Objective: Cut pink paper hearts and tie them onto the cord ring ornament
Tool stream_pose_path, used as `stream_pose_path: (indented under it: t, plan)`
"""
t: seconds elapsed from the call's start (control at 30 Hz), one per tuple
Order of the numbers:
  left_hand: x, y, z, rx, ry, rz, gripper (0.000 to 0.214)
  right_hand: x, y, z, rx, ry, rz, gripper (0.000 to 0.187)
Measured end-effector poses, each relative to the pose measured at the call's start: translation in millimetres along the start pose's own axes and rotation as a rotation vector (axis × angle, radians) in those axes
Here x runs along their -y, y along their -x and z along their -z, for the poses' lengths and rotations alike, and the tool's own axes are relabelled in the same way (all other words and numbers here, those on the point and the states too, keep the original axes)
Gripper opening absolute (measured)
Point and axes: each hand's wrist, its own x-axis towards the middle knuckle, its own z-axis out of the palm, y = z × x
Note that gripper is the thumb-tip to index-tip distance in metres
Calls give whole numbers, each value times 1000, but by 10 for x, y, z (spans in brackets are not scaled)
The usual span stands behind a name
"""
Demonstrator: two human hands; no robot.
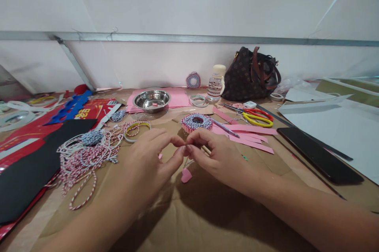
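My left hand (148,159) and my right hand (216,153) meet above a brown cardboard sheet (207,220), their fingertips pinched together. A thin thread (187,162) seems to run down from the pinch, though whatever the fingers hold is mostly hidden. Just below lies a small pink paper heart (186,175). A pale wooden stick (206,150) pokes out beside my right hand. Beyond that hand sit a pink ring wrapped in striped twine (197,122), a pen (225,127) and pink paper strips (248,137). Left of my left hand lies a tangle of red-and-white twine (79,165).
A steel bowl (151,100) sits on pink paper. Scissors with red and yellow handles (257,118) lie to the right, near a black phone (319,155). A patterned handbag (250,74) and a bottle (216,82) stand at the back. A black sheet (35,165) lies on red packaging at left.
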Motion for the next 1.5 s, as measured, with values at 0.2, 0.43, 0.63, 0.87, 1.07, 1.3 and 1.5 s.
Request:
stream_pose_path:
  t: [0.2,0.43,0.63,0.87,1.07,1.3,1.5]
  plan:
    - [20,4,-8,3,-28,-1,6,-6,4,-22,-5,13,11,8]
    - [-33,-42,-11,7,-4,-11,9,-7,-4,-36,-21,10,32,9]
    - [-48,-48,-6,-20,20,-27,6,-2,4,-35,-12,-2,14,8]
    - [-11,-10,-18,-32,18,-13,3,-12,0,-27,-29,-6,35,7]
    - [6,-9,-38,-26,-1,-23,4,-20,4,-36,-39,18,54,8]
    - [-62,-43,-13,-16,48,-23,8,0,4,-41,-19,-12,31,7]
    - [-82,-54,2,9,71,10,8,6,-5,-33,44,-207,-45,8]
